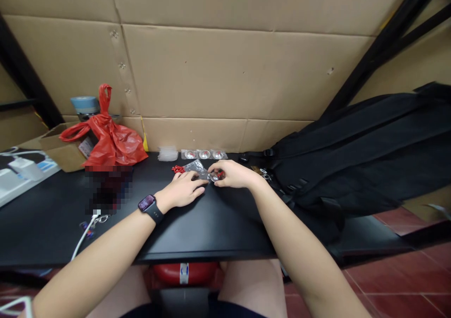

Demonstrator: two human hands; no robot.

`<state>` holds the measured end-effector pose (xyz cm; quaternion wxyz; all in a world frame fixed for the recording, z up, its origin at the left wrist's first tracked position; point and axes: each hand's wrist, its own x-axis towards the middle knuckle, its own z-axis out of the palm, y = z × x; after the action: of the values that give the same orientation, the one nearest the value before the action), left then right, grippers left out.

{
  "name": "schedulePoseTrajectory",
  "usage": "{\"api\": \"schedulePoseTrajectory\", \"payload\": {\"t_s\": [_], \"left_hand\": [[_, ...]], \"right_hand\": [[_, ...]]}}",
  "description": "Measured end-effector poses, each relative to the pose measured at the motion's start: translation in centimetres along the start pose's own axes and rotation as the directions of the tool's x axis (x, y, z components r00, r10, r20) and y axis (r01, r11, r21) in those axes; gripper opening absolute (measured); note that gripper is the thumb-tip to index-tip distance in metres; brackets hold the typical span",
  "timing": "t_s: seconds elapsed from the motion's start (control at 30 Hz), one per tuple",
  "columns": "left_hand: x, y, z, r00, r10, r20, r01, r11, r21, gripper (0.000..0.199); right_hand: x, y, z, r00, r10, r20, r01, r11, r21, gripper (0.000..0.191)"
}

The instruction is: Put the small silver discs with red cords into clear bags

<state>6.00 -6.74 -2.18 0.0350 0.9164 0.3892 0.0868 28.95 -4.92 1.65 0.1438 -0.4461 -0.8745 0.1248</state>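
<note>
At the middle of the black table, my right hand (234,174) has its thumb and fingers around a small round shiny disc with red on it (216,176). To the left lies my left hand (183,189), palm down with its fingers stretched out and apart, wearing a watch. Its fingertips are close to the disc. Just beyond them is a clear plastic bag (198,167), partly covered by the left hand. A bunch of red cord (178,169) shows beside that bag. Behind stand three similar round discs in clear packaging (204,154), in a row, next to a stack of clear plastic sleeves (168,154).
A knotted red plastic bag (114,144) and a cardboard box (63,146) are at the back left. A white power strip (21,182) and white cable (83,236) lie left. A black backpack (362,153) fills the right side. Cardboard (218,73) walls the back.
</note>
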Motion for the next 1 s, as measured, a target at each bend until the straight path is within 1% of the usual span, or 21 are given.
{"api": "schedulePoseTrajectory", "payload": {"t_s": [0.1, 0.23, 0.33, 0.4, 0.47, 0.57, 0.67, 0.73, 0.83, 0.9, 1.0], "left_hand": [[0.0, -0.2, 0.0, 0.999, 0.017, 0.036, -0.016, 0.999, -0.037, 0.041], [0.0, -0.5, -0.2, 0.995, 0.047, 0.093, -0.037, 0.994, -0.105, 0.040], [-0.1, -0.3, -0.3, 0.994, -0.002, 0.112, 0.014, 0.994, -0.106, 0.040], [-0.1, -0.1, -0.3, 0.993, -0.046, 0.109, 0.055, 0.995, -0.082, 0.040], [-0.2, 0.0, -0.3, 0.993, -0.060, 0.104, 0.066, 0.996, -0.063, 0.041], [-0.2, -0.1, -0.4, 0.993, -0.032, 0.110, 0.038, 0.998, -0.056, 0.041], [-0.2, -0.4, -0.8, 0.992, 0.022, 0.121, -0.013, 0.997, -0.075, 0.038], [-0.3, -0.4, -1.0, 0.991, 0.035, 0.131, -0.024, 0.996, -0.088, 0.038], [-0.4, -0.5, -1.1, 0.989, 0.023, 0.145, -0.009, 0.995, -0.099, 0.040], [-0.4, -0.5, -1.1, 0.987, 0.027, 0.157, -0.010, 0.994, -0.108, 0.041], [-0.5, -0.6, -1.0, 0.984, 0.038, 0.173, -0.019, 0.993, -0.114, 0.041]], "right_hand": [[0.0, -0.2, 0.2, 0.997, 0.063, 0.036, -0.062, 0.998, -0.019, 0.039], [0.0, -0.2, 0.6, 0.995, 0.087, 0.053, -0.084, 0.994, -0.069, 0.031], [0.0, -0.1, 0.9, 0.994, 0.087, 0.064, -0.082, 0.994, -0.078, 0.031], [0.1, -0.2, 1.0, 0.995, 0.080, 0.065, -0.075, 0.994, -0.079, 0.032], [0.1, -0.2, 1.0, 0.995, 0.073, 0.061, -0.068, 0.995, -0.078, 0.030], [0.2, -0.3, 0.9, 0.996, 0.060, 0.062, -0.056, 0.996, -0.076, 0.027], [0.3, -0.4, 0.7, 0.996, 0.050, 0.076, -0.045, 0.997, -0.062, 0.020], [0.3, -0.5, 0.6, 0.996, 0.036, 0.082, -0.033, 0.999, -0.038, 0.018], [0.4, -0.8, 0.6, 0.996, -0.020, 0.082, 0.018, 1.000, 0.025, 0.022], [0.5, -0.9, 0.7, 0.996, -0.055, 0.070, 0.049, 0.996, 0.079, 0.027], [0.8, -0.9, 1.0, 0.998, -0.068, 0.011, 0.067, 0.992, 0.105, 0.033]]}}
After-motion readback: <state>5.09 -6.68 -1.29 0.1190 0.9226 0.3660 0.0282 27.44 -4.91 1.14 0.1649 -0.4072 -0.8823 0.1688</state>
